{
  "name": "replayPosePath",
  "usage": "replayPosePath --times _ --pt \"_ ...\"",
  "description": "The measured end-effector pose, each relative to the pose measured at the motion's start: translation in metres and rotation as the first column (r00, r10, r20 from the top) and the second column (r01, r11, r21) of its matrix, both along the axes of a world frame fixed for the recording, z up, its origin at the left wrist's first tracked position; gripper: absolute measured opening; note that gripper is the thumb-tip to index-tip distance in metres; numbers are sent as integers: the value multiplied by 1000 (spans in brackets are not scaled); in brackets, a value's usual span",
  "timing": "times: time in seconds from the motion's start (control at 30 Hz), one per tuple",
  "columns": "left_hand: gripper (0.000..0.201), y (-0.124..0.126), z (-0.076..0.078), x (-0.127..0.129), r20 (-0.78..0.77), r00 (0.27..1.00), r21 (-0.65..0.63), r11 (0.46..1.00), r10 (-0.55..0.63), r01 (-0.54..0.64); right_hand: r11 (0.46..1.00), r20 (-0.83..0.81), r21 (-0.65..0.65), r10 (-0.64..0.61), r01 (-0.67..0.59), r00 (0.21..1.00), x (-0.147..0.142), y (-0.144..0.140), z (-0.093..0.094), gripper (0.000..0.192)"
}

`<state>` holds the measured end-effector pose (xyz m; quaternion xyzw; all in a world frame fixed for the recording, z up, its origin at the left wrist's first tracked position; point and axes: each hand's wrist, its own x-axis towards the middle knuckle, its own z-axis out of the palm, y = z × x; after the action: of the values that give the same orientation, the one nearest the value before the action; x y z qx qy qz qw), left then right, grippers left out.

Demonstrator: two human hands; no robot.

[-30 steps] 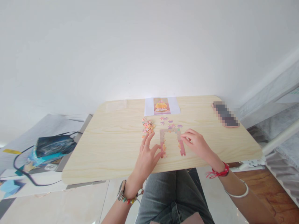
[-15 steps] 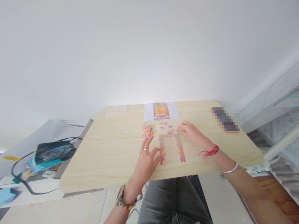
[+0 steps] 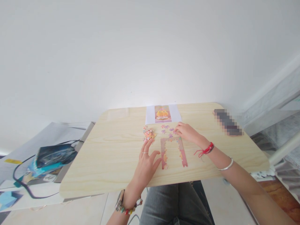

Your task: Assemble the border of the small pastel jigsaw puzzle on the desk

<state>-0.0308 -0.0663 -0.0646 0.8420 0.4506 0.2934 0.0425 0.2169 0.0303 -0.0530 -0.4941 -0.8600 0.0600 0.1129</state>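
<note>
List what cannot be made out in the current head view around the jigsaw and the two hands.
- Flat rectangular object at the far right of the pale wooden table: pixelated, unidentifiable.
- Right hand by the loose purple jigsaw pieces: its fingers cover whether it holds one.
- Pile of small multicoloured jigsaw pieces by the left hand: too small to make out prints.
- Printed reference picture: details too small.

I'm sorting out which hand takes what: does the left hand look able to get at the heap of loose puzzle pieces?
Probably yes. The left hand lies flat on the table, its fingertips just short of the heap of loose pieces, with nothing between them.
</note>
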Motion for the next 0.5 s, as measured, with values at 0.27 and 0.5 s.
replayPosePath --times 0.27,0.5 --pt "9 0 -1 1 12 1000 4 1000 5 -5 1000 17 -17 8 -8 1000 4 1 2 11" --pt "10 -2 1 -1 9 1000 -9 1000 -6 6 976 -13 24 218 -218 976 -14 -34 17 10"
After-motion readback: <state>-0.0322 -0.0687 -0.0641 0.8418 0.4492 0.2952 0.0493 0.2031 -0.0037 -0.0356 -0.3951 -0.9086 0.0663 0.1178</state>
